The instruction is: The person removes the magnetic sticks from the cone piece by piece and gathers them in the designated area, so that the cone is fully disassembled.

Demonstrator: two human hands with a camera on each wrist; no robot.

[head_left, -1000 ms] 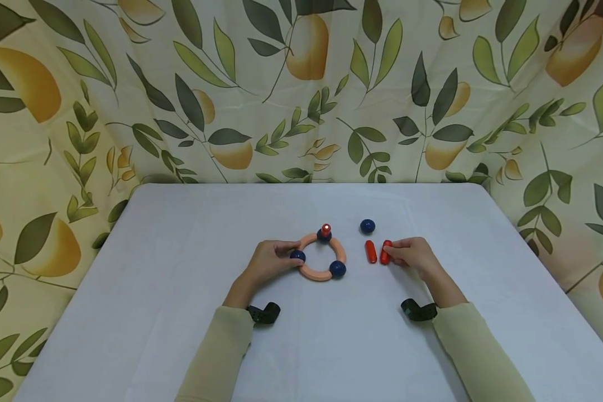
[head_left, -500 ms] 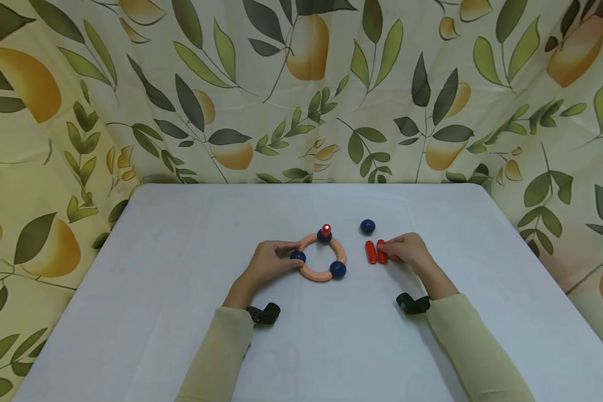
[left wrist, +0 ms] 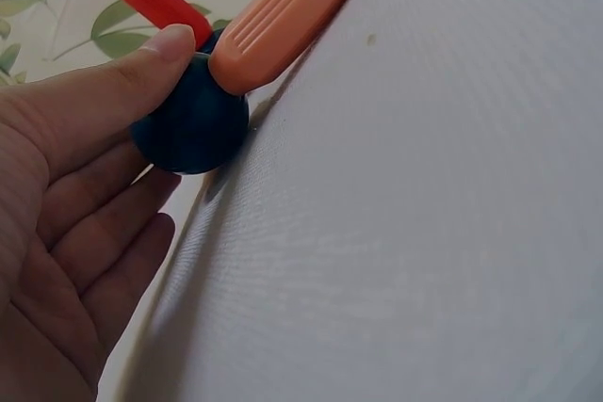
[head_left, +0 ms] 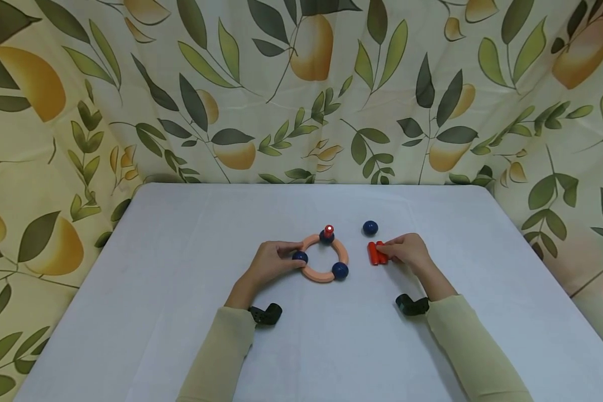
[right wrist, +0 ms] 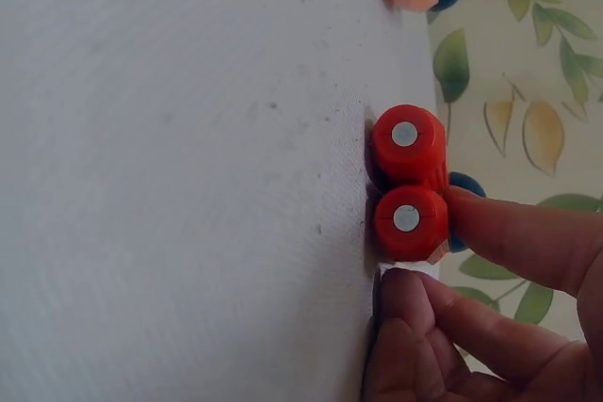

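A ring of peach curved sticks (head_left: 317,276) and three dark blue balls lies mid-table, with a red stick (head_left: 329,230) standing up from its far ball. My left hand (head_left: 272,261) pinches the ring's left blue ball (left wrist: 191,124) between thumb and fingers. To the right of the ring, two red magnetic sticks lie side by side, pale round magnets showing in their ends. My right hand (head_left: 411,251) pinches the right-hand red stick (right wrist: 415,225), which lies against the left-hand red stick (right wrist: 411,144). A loose blue ball (head_left: 370,228) rests just beyond them.
A white-covered table (head_left: 171,279) carries everything, its far edge against a fruit-and-leaf patterned curtain (head_left: 276,128). Dark wrist cameras (head_left: 267,314) sit on both wrists, below pale green sleeves (head_left: 221,352).
My right hand has slid its red stick leftward until it lies against the other one. My left hand stays on the ring's ball. The head view has shifted slightly.
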